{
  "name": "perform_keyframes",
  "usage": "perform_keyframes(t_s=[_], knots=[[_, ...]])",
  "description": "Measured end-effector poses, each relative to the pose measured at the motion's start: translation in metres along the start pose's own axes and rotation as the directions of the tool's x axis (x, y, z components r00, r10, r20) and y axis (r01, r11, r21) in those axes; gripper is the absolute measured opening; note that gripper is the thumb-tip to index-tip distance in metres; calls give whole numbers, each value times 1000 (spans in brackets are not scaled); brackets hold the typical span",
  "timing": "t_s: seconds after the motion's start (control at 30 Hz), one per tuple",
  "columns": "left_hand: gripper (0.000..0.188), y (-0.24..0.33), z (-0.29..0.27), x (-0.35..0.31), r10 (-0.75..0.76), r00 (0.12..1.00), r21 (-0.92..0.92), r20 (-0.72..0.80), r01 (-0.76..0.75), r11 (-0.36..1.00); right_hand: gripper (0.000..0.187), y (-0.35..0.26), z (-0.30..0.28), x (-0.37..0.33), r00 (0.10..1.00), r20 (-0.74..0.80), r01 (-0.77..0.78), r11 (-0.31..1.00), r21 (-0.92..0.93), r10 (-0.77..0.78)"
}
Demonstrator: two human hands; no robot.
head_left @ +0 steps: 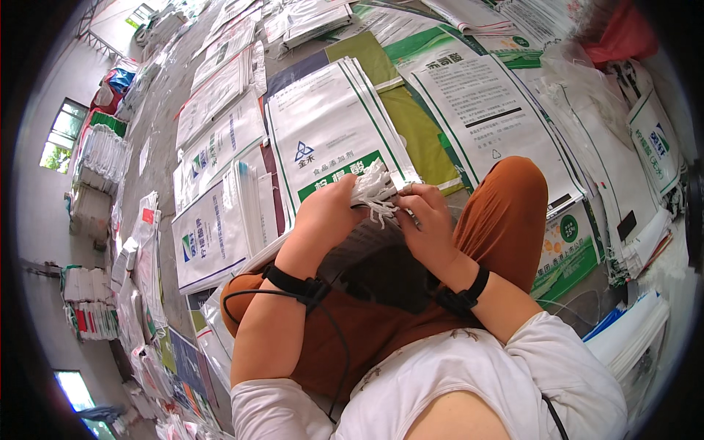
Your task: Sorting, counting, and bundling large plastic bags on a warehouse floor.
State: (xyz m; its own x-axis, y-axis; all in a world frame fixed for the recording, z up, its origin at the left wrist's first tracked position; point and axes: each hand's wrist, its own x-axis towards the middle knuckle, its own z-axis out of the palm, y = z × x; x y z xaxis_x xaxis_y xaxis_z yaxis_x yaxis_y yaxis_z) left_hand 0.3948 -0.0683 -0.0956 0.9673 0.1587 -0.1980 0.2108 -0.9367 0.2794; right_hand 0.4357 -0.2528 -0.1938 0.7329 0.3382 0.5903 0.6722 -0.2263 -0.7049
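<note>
While the bunch of white strips (374, 182) sits above the seated person's lap, visually overlapping the bottom edge of a white sack stack (315, 110), both hands are on it. Can't tell if it touches the stack. Left hand (328, 209) is closed around the bunch from the left, its fingertips mostly hidden; loose ends stick out toward the right and hang down. Right hand (427, 218) has fingers curled and bunched together at those ends; exact pinch is too small to read. Black straps on both wrists, cable at the left one (292, 284). Rust-brown trousers (506, 198), legs bent either side of the hands. Stack under the bunch has green border lines; olive sheet (414, 125) is just right of it, then another white printed sack (491, 110). More flat sacks (213, 231) lie left. Farther out: piles (103, 161) along the left wall, a window (64, 136) above, red material (627, 33) far upper right.
</note>
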Motion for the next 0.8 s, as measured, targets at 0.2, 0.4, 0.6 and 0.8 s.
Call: perform_keyframes(t_s=[0.2, 0.4, 0.6, 0.8], knots=[[50, -1, 0, 0, -26, 999, 1, 18, 26, 1000, 18, -1, -5, -5, 996, 86, 18, 989, 147, -31], [66, -6, 1, -4, 63, 998, -88, -24, -64, 994, 17, -4, -5, -2, 844, 306, -534, 646, 545, 440], [86, -5, 4, -6, 100, 995, -109, -16, -101, 989, 28, -4, 4, 7, 910, 212, -412, 830, 375, 356], [90, -5, 4, -7, 123, 990, -93, -65, -128, 987, 28, -16, -2, 17, 879, 275, -455, 858, 238, 390]])
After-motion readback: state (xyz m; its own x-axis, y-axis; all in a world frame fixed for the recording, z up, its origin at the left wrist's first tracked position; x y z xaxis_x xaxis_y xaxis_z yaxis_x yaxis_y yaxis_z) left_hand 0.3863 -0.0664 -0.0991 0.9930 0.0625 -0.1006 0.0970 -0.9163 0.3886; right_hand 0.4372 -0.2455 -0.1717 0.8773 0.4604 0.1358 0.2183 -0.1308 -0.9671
